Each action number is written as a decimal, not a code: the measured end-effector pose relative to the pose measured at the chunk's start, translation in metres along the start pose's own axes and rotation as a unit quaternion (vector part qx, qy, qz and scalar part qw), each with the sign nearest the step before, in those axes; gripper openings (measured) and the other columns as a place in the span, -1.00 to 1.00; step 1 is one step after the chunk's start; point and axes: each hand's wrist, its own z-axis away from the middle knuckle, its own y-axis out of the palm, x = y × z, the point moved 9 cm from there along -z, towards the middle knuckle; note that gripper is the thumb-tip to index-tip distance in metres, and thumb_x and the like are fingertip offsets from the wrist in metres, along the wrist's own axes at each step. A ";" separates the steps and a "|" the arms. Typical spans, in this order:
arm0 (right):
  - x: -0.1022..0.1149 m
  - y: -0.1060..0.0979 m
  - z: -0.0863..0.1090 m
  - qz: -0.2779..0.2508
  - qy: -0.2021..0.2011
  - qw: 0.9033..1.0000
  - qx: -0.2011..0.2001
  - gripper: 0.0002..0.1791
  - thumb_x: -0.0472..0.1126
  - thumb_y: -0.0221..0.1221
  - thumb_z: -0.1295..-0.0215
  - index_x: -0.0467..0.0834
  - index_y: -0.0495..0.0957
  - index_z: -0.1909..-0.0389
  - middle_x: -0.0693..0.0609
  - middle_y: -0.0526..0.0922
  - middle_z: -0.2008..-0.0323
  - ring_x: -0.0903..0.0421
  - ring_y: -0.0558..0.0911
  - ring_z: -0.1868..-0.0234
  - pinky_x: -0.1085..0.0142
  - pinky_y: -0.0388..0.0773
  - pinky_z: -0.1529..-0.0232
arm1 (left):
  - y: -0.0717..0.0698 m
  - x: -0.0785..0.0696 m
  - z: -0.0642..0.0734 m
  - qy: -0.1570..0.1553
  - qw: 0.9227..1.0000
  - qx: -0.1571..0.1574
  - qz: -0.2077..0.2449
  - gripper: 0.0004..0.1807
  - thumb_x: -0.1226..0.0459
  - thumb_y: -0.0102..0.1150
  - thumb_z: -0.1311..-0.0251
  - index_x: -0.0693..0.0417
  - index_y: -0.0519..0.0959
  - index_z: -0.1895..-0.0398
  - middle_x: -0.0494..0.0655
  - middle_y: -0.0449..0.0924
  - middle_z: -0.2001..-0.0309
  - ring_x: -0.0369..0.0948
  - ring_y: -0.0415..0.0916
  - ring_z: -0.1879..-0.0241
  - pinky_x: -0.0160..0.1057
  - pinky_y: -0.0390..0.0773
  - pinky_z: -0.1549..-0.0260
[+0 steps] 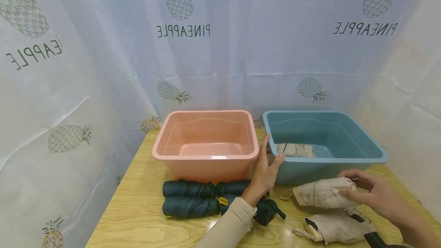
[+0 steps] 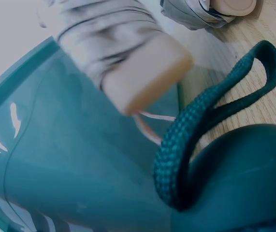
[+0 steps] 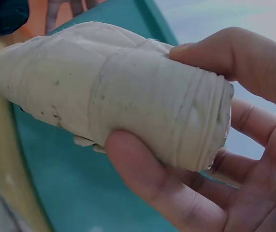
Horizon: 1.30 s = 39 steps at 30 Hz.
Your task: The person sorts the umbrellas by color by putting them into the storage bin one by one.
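Observation:
My right hand holds a folded beige umbrella off the table, in front of the blue basin. In the right wrist view, thumb and fingers grip one end of this umbrella. My left hand grips the blue basin's front left corner, its thumb over the rim. Inside that basin lies another beige umbrella, partly hidden by the front wall. One more beige umbrella rests on the table below my right hand. The left wrist view shows the held umbrella's pale handle and a dark green strap.
A pink basin stands left of the blue one. Several dark green folded umbrellas lie before it on the wooden table, some partly behind my left forearm. A pineapple-print curtain hangs behind and at the sides.

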 end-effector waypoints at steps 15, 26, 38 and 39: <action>0.025 -0.050 -0.001 -0.027 -0.036 0.997 -0.068 -0.61 -0.39 0.17 -0.43 -0.09 0.49 -0.23 0.58 0.36 -0.14 0.70 0.43 -0.04 0.44 0.53 0.31 | 0.000 -0.001 0.000 0.015 1.000 0.006 0.000 -0.17 -0.18 -0.06 -0.40 -0.45 -0.12 -0.66 -0.23 0.00 -0.64 -0.07 0.20 -0.55 0.20 0.32 -0.39; 0.063 -0.092 -0.012 -0.093 -0.110 0.985 -0.093 -0.48 -0.60 0.02 -0.38 0.06 0.52 -0.11 0.29 0.49 0.07 0.13 0.53 0.43 0.22 0.35 0.59 | 0.000 -0.004 0.000 0.013 1.000 -0.002 -0.002 -0.18 -0.19 -0.06 -0.40 -0.47 -0.11 -0.65 -0.24 0.02 -0.63 -0.05 0.22 -0.53 0.21 0.33 -0.38; 0.077 -0.122 -0.038 -0.086 -0.081 0.987 -0.110 -0.52 -0.50 0.00 -0.47 0.17 0.48 -0.10 0.30 0.52 0.17 0.16 0.49 0.41 0.29 0.41 0.53 | -0.001 -0.002 0.000 0.006 1.000 -0.007 -0.009 -0.19 -0.20 -0.07 -0.41 -0.46 -0.10 -0.66 -0.26 0.05 -0.62 -0.08 0.28 -0.49 0.16 0.37 -0.37; 0.077 -0.123 -0.041 -0.084 -0.076 0.987 -0.110 -0.53 -0.49 0.01 -0.47 0.18 0.48 -0.09 0.30 0.52 0.16 0.16 0.49 0.40 0.31 0.43 0.52 | -0.001 -0.002 0.001 0.007 1.000 -0.006 -0.007 -0.19 -0.20 -0.07 -0.41 -0.47 -0.10 -0.65 -0.26 0.04 -0.62 -0.09 0.27 -0.50 0.16 0.37 -0.37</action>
